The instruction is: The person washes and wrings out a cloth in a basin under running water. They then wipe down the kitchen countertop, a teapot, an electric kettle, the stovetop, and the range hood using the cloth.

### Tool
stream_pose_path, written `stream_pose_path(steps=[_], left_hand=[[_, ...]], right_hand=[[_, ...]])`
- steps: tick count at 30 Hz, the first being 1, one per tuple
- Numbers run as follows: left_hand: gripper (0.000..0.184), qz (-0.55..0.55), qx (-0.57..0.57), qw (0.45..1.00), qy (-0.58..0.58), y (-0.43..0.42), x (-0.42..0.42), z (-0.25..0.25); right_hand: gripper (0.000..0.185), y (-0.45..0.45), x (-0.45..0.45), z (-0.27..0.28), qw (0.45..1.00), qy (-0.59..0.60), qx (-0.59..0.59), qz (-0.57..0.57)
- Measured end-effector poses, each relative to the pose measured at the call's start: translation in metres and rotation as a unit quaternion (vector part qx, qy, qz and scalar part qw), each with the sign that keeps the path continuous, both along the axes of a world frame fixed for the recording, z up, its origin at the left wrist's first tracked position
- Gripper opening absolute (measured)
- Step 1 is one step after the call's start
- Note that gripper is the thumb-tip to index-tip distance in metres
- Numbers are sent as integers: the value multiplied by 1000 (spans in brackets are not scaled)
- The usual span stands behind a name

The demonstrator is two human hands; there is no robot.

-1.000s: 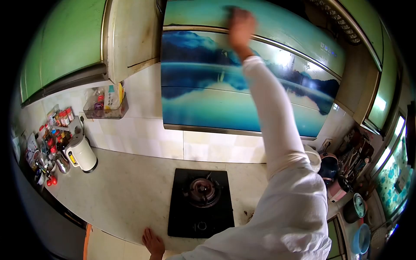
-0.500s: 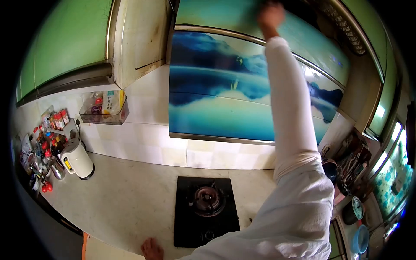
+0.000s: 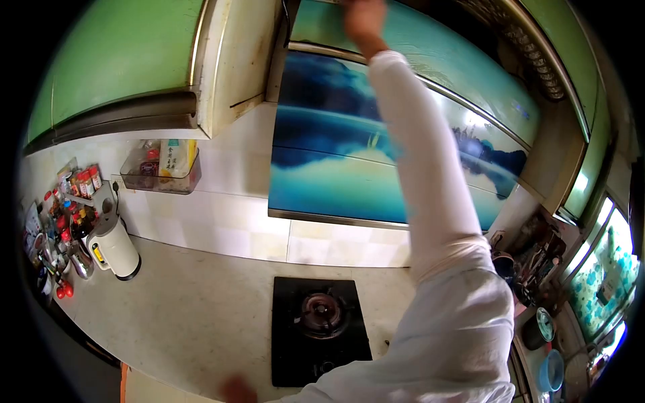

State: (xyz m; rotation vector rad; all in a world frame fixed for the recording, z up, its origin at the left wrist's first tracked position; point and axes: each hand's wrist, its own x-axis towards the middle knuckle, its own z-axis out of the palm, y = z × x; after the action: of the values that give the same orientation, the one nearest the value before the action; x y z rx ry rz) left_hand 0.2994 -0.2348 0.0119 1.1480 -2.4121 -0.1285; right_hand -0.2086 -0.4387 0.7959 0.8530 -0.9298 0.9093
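My right hand (image 3: 366,25) is raised to the upper glass panel (image 3: 470,64) of the range hood, near its top left. The fingers are cut off by the top edge of the view, so I cannot see what they hold. The panel has faint streaks to the right of the hand. Below it is the hood's lower panel (image 3: 329,141), with a blue landscape print, partly behind my white sleeve. My left hand (image 3: 236,389) is a blur at the bottom edge, by the counter front, left of the black gas stove (image 3: 321,363). Its fingers cannot be made out.
A cream kettle (image 3: 115,248) stands on the counter (image 3: 201,302) at left, beside several spice jars and bottles. A clear wall bin (image 3: 161,176) holds packets. Green cabinets (image 3: 127,60) hang at left. At right are utensils, a lidded pot (image 3: 539,328) and a blue basin (image 3: 551,371).
My right hand has moved left along the upper panel. My left hand, earlier resting at the counter's front edge, is now smeared by motion and slightly lower. The view has shifted slightly.
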Motion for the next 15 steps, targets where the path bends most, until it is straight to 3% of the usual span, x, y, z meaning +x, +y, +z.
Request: stream_pose_path(steps=[1, 3, 5, 7, 8, 10, 11, 12, 13, 15], left_hand=[[54, -21, 53, 998, 24, 1, 3, 13], [53, -39, 106, 992, 49, 1, 3, 19], [49, 11, 31, 999, 35, 4, -2, 13], [49, 51, 83, 995, -1, -11, -3, -38], [48, 90, 130, 987, -35, -16, -3, -56], [48, 62, 108, 992, -36, -13, 1, -56], [48, 34, 81, 995, -39, -16, 3, -51], [48, 32, 79, 996, -39, -17, 4, -50], [48, 16, 40, 999, -6, -16, 2, -53], [49, -4, 1, 1000, 22, -15, 8, -65]], right_hand=[[41, 29, 69, -31, 993, 21, 60, -97], [44, 38, 60, -32, 992, 86, 88, -14], [34, 38, -30, -4, 997, 21, 53, -51], [32, 89, -30, -15, 982, -130, -57, -124], [32, 86, -15, -12, 983, -129, -55, -122], [33, 76, -3, -6, 960, -235, -34, -147], [32, 51, 2, 8, 926, -232, 100, -280], [44, 9, -3, 6, 991, -98, 77, 47], [42, -31, 17, 2, 999, -18, 8, 41], [42, 8, 57, -25, 997, 10, 73, 1]])
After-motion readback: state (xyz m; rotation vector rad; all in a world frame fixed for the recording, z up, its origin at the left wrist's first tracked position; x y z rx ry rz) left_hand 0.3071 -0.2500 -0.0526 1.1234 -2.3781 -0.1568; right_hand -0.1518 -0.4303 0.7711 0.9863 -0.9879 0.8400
